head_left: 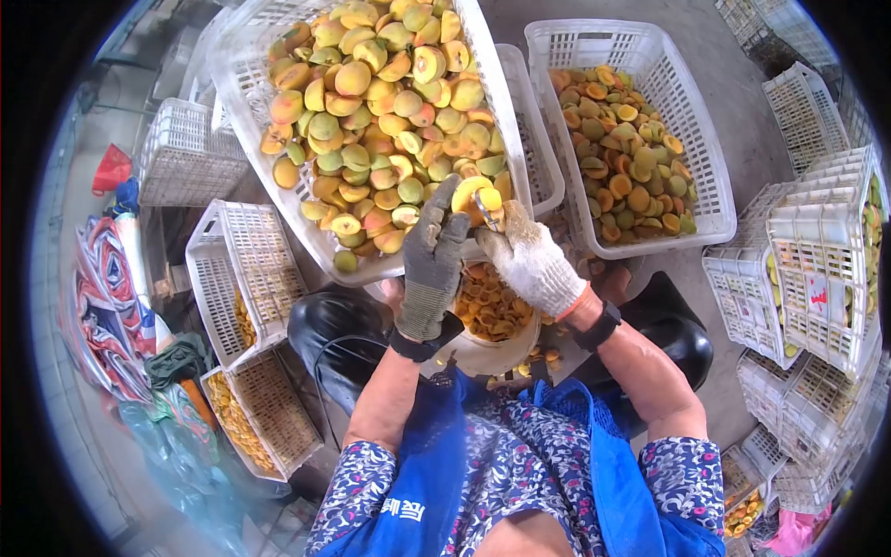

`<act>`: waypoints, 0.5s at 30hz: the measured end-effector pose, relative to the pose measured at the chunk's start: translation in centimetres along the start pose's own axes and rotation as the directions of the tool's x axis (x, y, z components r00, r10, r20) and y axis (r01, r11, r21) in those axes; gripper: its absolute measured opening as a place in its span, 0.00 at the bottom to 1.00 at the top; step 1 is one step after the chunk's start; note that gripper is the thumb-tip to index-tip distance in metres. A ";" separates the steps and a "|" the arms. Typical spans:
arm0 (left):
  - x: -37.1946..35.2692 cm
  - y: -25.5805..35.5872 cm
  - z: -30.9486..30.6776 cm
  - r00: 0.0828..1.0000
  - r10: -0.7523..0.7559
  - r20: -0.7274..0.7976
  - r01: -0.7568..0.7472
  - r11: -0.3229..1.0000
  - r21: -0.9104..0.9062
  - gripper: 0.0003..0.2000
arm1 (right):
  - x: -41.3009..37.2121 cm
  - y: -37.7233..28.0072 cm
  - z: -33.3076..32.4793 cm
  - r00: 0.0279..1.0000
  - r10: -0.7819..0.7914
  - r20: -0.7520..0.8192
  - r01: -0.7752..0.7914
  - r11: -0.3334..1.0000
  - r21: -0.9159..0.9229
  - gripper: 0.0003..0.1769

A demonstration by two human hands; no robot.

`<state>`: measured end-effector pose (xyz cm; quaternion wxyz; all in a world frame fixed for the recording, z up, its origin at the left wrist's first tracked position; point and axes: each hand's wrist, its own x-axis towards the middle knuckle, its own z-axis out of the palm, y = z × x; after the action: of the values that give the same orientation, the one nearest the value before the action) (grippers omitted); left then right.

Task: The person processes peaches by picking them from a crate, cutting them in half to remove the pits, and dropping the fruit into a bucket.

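The left hand, in a grey glove, grips a yellow peach half; the white-gloved right hand closes on a metal pitting tool against the fruit. Both are over the near edge of the large peach crate, with a white bucket of orange pieces nearer the person and a smaller crate far right.

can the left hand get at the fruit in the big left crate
Probably yes: the left hand is right at the crate, with nothing between it and the fruit. It holds a cut piece, though, and may need to set that down first.
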<state>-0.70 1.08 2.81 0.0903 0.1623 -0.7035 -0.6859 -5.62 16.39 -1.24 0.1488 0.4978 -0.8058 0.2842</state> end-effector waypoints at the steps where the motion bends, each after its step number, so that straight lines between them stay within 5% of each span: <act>1: -0.1 -0.3 0.1 0.998 0.060 -0.019 -0.058 0.991 0.120 0.21 | 0.0 -0.4 0.1 0.998 0.054 0.041 -0.054 0.999 -0.008 0.11; 2: -0.2 -0.6 0.2 0.992 0.121 -0.029 -0.110 0.965 0.239 0.20 | -0.1 -0.6 0.3 0.991 0.109 0.082 -0.108 0.994 -0.018 0.12; 6: 0.2 -2.1 0.1 0.990 0.137 -0.032 -0.126 0.965 0.231 0.20 | -0.4 -0.1 0.9 0.972 0.120 0.201 -0.138 0.988 0.075 0.13; 8: 0.6 -2.5 -0.3 0.972 0.234 0.029 -0.233 0.939 0.255 0.21 | 0.3 -0.7 0.6 0.868 0.385 0.314 -0.493 0.743 0.452 0.15; 9: 0.8 -3.1 -0.4 0.972 0.233 0.029 -0.233 0.938 0.255 0.21 | 0.8 -1.1 0.3 0.868 0.384 0.314 -0.493 0.743 0.453 0.15; 11: 1.2 -4.2 -0.1 0.981 0.191 0.018 -0.189 0.979 -0.082 0.23 | 1.8 -1.7 -0.7 0.659 0.535 0.529 -0.748 0.393 0.535 0.19; 15: 0.8 -2.6 1.2 0.997 0.078 -0.007 -0.076 0.935 -0.348 0.23 | 2.3 -1.1 -1.4 0.663 0.418 0.621 -0.746 0.304 0.592 0.18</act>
<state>-1.55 1.90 0.11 0.1419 0.1139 -0.5774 -0.7959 -5.75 15.21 1.44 -0.3605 0.2131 -0.7144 0.5606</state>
